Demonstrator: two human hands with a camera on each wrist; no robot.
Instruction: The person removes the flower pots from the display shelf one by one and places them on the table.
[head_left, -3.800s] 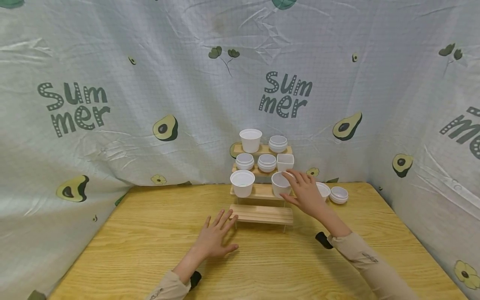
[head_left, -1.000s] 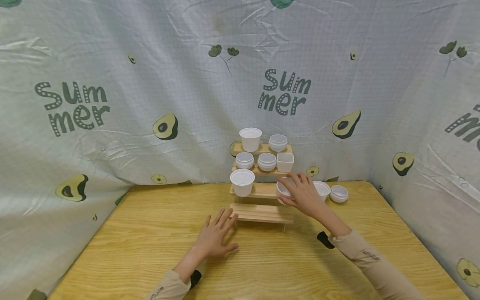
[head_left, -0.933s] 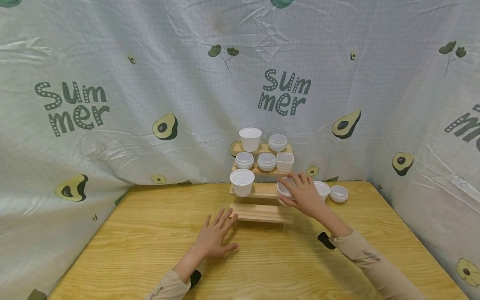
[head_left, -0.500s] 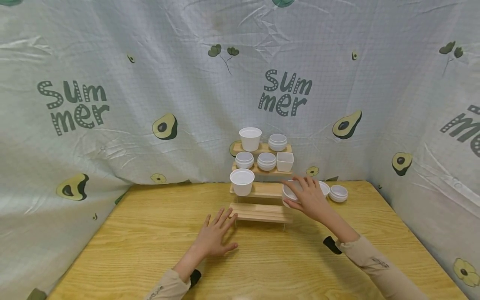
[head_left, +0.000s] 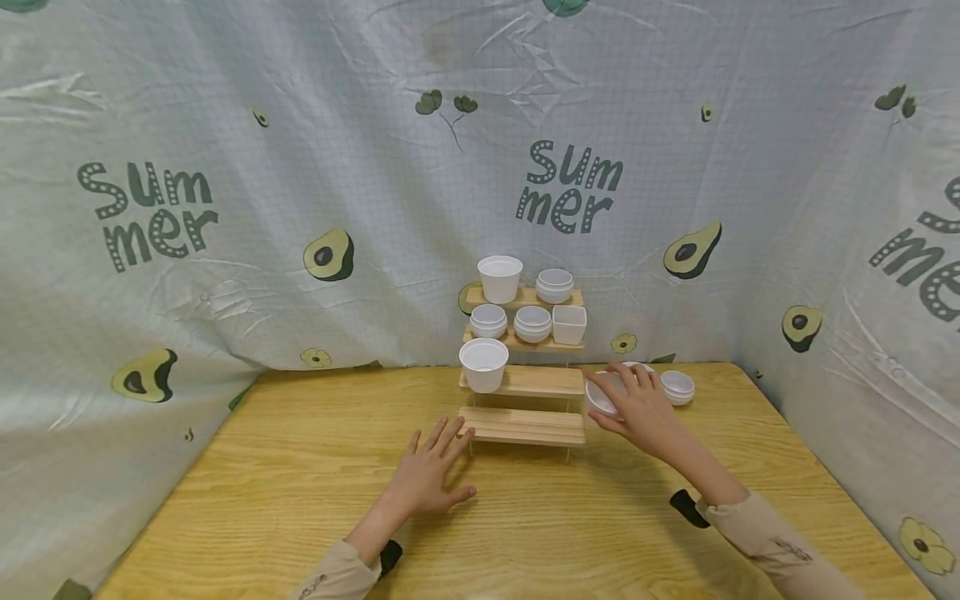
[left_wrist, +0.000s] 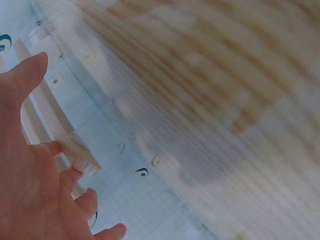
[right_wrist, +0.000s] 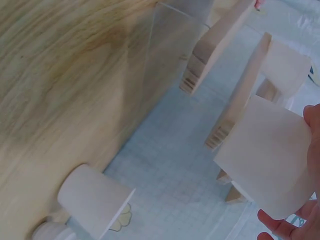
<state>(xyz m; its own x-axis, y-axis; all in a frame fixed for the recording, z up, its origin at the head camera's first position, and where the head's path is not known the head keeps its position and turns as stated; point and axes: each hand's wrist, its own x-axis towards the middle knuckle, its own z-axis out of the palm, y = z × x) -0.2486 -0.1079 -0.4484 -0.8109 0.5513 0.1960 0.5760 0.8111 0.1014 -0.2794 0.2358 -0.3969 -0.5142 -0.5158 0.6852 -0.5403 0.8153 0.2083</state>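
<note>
My right hand (head_left: 647, 415) grips a white round pot (head_left: 602, 398) by its rim and side, just right of the wooden step rack. In the right wrist view that pot (right_wrist: 267, 157) is off the shelf, beside the plank ends. My left hand (head_left: 429, 479) lies with fingers spread, fingertips at the left end of the lowest plank (head_left: 521, 425). The second plank (head_left: 540, 381) carries one tapered white pot (head_left: 483, 367) at its left. On the table behind my right hand, another white pot (right_wrist: 95, 197) is mostly hidden in the head view.
Higher planks hold a tall pot (head_left: 500, 279), rounded pots (head_left: 532, 323) and a square pot (head_left: 569, 325). A small rounded pot (head_left: 677, 387) stands on the table (head_left: 315, 467) at right. A printed cloth (head_left: 405, 200) hangs behind and at the sides.
My right hand has lifted the white pot from the right end of the second plank and carried it rightward, clear of the rack. My left hand has stayed in place.
</note>
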